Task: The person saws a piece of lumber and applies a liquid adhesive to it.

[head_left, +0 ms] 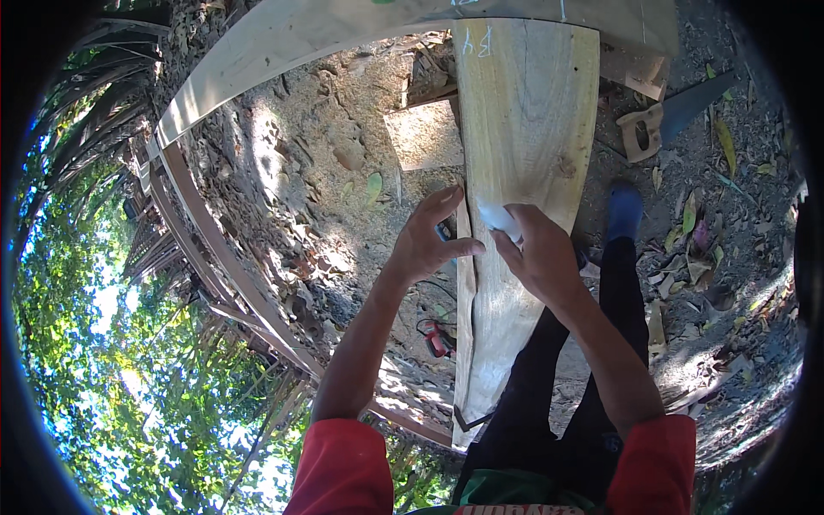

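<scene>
A long pale wooden plank (528,112) with white markings at its far end runs lengthwise before me. My right hand (542,257) is closed around a small, smooth white object (499,221) just above the plank; its exact kind is unclear. At the plank's left edge is my left hand (425,239), thumb and fingers spread apart. A small dark-blue thing (444,232) shows between that thumb and forefinger, and I cannot tell whether it touches the hand. Close to my body, a thin black bent bar (468,423) crosses the plank's near end.
A wide curved board (283,43) crosses the far side. To the right, a handsaw (644,133) with a wooden handle lies on the ground. A square wood offcut (425,136) sits among sawdust on the left, and a red tool (436,338) lies nearer. My blue-shod foot (625,212) is right of the plank.
</scene>
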Tool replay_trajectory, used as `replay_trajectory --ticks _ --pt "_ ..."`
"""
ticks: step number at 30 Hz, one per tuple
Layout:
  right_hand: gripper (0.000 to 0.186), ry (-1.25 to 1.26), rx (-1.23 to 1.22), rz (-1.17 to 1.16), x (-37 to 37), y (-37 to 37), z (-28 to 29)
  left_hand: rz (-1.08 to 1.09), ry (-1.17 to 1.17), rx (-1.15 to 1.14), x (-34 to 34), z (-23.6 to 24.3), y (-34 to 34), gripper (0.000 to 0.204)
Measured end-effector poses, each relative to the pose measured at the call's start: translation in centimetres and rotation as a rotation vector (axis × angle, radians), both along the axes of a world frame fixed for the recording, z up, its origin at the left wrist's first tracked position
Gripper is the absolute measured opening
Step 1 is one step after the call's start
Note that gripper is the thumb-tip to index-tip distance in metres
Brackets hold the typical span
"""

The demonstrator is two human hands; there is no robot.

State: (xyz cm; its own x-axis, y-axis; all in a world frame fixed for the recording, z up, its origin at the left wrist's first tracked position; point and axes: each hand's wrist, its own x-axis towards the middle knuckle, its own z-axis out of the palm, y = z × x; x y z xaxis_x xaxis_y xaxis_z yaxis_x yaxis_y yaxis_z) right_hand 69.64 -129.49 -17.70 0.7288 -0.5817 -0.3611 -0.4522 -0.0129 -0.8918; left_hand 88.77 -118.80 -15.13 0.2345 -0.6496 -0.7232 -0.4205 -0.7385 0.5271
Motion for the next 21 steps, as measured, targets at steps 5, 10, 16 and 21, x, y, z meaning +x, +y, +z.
replay_trajectory --ticks 5,10,16,21 --pt "0.032 0.137 0.039 0.113 -0.4 1.5 -1.0 -0.037 -0.015 -0.020 0.0 -0.3 0.1 0.109" --pt "0.034 0.195 0.041 0.143 0.4 2.0 -1.6 -0.052 -0.001 -0.028 0.2 -0.5 0.2 0.107" --pt "0.036 0.232 0.067 0.207 1.2 2.2 -1.9 -0.047 0.002 -0.026 0.1 -0.5 0.2 0.107" --pt "0.038 0.255 0.129 0.215 2.0 1.7 -1.1 -0.025 0.008 -0.020 0.2 -0.5 0.3 0.104"
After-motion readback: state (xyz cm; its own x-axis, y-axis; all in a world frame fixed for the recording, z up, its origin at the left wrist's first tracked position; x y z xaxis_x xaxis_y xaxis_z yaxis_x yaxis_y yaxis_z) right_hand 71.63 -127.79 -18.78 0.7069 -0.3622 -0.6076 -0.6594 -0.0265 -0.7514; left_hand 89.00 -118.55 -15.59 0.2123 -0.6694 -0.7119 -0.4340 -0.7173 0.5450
